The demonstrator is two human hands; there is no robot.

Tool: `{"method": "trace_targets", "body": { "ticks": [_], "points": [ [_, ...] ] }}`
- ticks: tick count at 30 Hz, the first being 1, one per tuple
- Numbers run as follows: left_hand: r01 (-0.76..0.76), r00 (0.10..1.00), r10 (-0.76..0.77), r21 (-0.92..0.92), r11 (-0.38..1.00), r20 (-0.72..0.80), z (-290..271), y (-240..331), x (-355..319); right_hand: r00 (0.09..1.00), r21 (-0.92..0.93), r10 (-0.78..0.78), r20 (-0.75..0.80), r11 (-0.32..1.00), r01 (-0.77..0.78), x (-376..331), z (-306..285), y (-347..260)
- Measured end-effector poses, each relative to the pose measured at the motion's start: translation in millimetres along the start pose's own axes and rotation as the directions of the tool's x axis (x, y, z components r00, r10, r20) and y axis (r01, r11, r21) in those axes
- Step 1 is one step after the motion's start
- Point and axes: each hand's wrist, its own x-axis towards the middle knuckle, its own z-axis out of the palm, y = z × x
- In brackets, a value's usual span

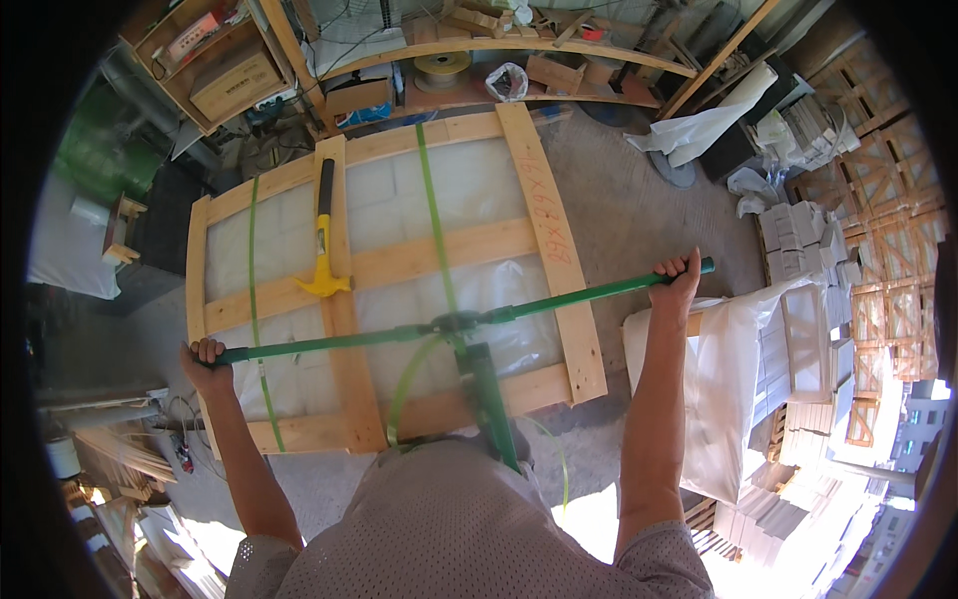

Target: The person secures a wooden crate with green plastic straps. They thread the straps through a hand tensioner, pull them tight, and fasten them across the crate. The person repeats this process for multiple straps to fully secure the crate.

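A green strapping tool with two long handles (589, 295) spans the width in front of me, its handles spread wide apart. My left hand (208, 365) is closed round the end of its left handle. The end of the right handle is gripped by my right hand (679, 280). The tool's head sits over a green strap (431, 190) that runs across a wooden crate (429, 262); a loose strap tail curves below it. A second green strap (254, 299) crosses the crate's left side. A yellow claw hammer (322, 240) with a black grip lies on the slats.
White-wrapped goods show between the crate's slats. Behind it stands a wooden shelf with a spool (442, 70), boxes and scraps. On the right are a plastic-covered stack (699, 389), stacked pale slabs and more wooden crates. Planks (120, 459) and cables lie at the lower left.
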Motion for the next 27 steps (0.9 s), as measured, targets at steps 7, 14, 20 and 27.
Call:
{"method": "trace_targets", "body": {
  "ticks": [7,14,20,27],
  "points": [
    [-0.135,0.976,0.170,0.238,0.962,-0.136,84.5,8.1,-34.5,0.974,-0.223,-0.225,-0.036,0.951,0.212,-75.3,82.7,-11.0],
    [-0.229,0.966,0.255,0.298,0.927,-0.050,154.7,16.6,-80.0,0.958,-0.244,-0.280,0.061,0.927,0.286,-141.1,154.6,-8.2],
    [-0.190,0.978,0.207,0.282,0.940,-0.031,142.1,18.9,-68.6,0.965,-0.237,-0.249,0.083,0.936,0.262,-130.2,144.4,-15.5],
    [-0.230,0.968,0.250,0.354,0.906,-0.011,138.8,14.1,-60.7,0.965,-0.258,-0.070,0.254,0.956,0.138,-124.0,133.7,-28.1]
  ]
}}
